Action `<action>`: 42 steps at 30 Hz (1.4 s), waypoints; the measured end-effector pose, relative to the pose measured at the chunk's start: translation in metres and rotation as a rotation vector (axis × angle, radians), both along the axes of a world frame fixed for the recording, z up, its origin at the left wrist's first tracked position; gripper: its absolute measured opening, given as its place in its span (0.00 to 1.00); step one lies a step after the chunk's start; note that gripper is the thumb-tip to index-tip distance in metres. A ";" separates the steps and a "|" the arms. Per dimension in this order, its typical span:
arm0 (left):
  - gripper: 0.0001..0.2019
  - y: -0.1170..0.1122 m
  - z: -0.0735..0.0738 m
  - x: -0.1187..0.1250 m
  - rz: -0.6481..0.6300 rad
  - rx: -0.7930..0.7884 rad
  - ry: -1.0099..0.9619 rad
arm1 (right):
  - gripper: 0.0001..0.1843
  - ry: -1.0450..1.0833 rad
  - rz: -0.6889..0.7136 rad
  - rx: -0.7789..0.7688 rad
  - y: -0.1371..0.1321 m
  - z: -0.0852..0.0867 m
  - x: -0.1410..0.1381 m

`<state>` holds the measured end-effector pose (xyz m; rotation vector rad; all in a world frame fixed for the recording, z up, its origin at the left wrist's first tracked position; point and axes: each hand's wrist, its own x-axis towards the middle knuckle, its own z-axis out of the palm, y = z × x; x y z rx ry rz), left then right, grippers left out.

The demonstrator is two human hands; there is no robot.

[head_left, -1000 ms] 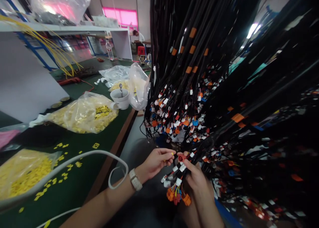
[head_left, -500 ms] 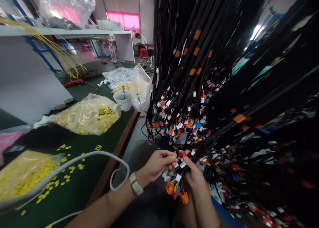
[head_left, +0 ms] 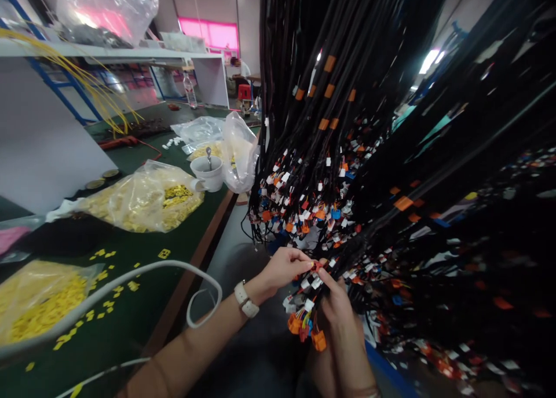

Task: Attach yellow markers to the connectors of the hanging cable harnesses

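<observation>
Both grips pinched on red connector (head_left: pixel 317 265): left hand (head_left: pixel 284 267) beside, right hand (head_left: pixel 336 305) beneath.

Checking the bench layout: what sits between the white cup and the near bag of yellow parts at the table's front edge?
In the head view, a large clear bag of yellow pieces lies between the white cup and the near bag, with loose yellow pieces scattered there.

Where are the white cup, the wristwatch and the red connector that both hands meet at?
white cup (head_left: pixel 210 175), head view, on its outer side wall.
wristwatch (head_left: pixel 246 299), head view, on the white band at the left wrist.
red connector (head_left: pixel 315 266), head view, on its body between the fingertips.
</observation>
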<state>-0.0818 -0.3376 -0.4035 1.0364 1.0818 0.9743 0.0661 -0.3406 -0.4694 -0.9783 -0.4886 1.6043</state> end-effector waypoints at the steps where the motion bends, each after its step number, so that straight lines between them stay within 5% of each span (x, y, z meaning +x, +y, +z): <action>1: 0.11 0.001 0.001 0.001 -0.015 0.024 0.034 | 0.15 0.002 -0.002 0.004 -0.001 0.000 0.001; 20: 0.10 0.003 -0.007 0.010 -0.010 0.157 0.473 | 0.14 0.009 0.004 0.043 0.000 -0.006 0.012; 27: 0.10 0.006 -0.014 0.012 -0.046 0.166 0.484 | 0.15 0.019 0.016 0.053 0.003 -0.008 0.009; 37: 0.10 0.003 0.002 0.008 -0.011 0.224 0.605 | 0.13 -0.009 0.015 0.079 0.002 -0.005 0.006; 42: 0.10 0.004 -0.005 0.005 -0.020 0.196 0.542 | 0.14 -0.020 0.000 0.056 0.001 -0.005 0.005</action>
